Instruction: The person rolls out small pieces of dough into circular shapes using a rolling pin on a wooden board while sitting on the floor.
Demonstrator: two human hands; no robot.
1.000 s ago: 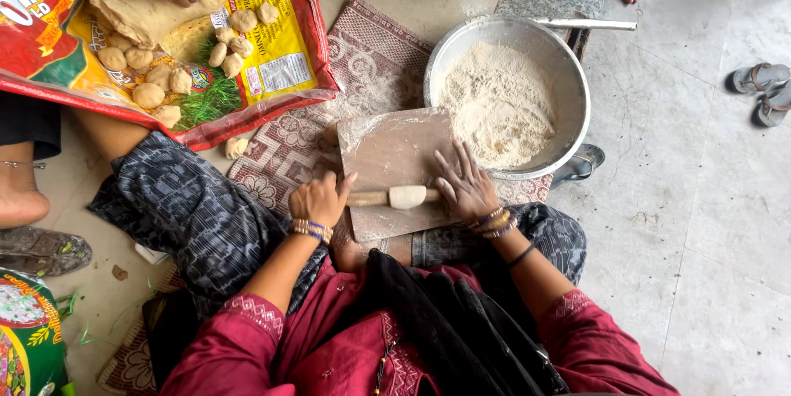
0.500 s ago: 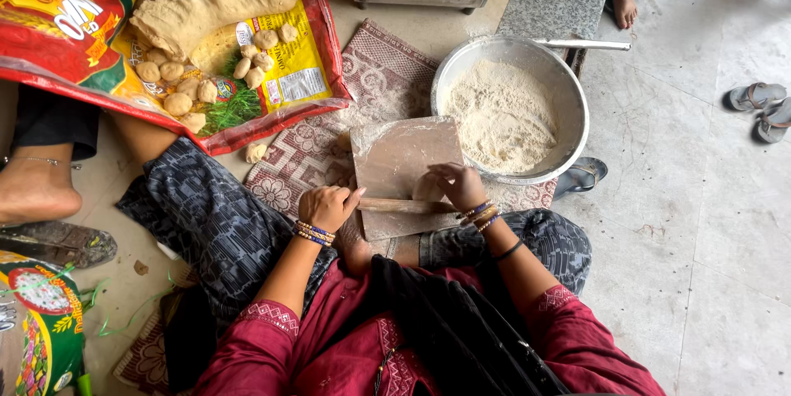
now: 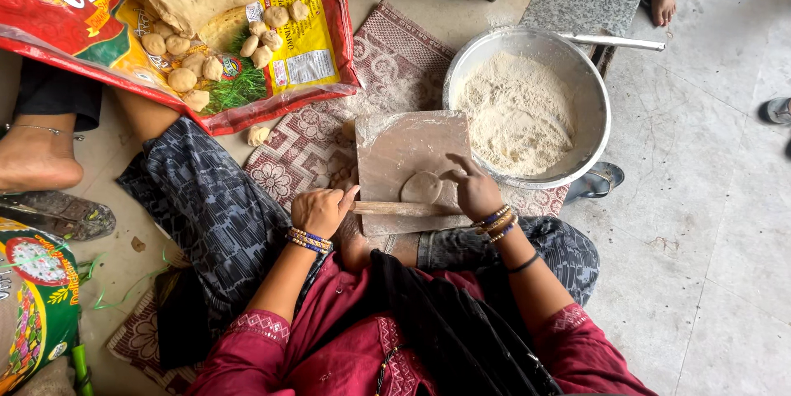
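Wooden rolling pin point(image 3: 395, 208) stays gripped in my left hand point(image 3: 321, 210) while my open right hand point(image 3: 471, 190) turns the flat dough disc point(image 3: 421, 187) for even rolling.

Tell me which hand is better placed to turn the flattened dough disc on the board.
Right, probably. The right hand has fingers resting beside the dough disc, while the left hand grips the rolling pin at the board's left edge.

head cam | looks steeply down (nearly overhead) | close above lap, board point(image 3: 412, 167), floor
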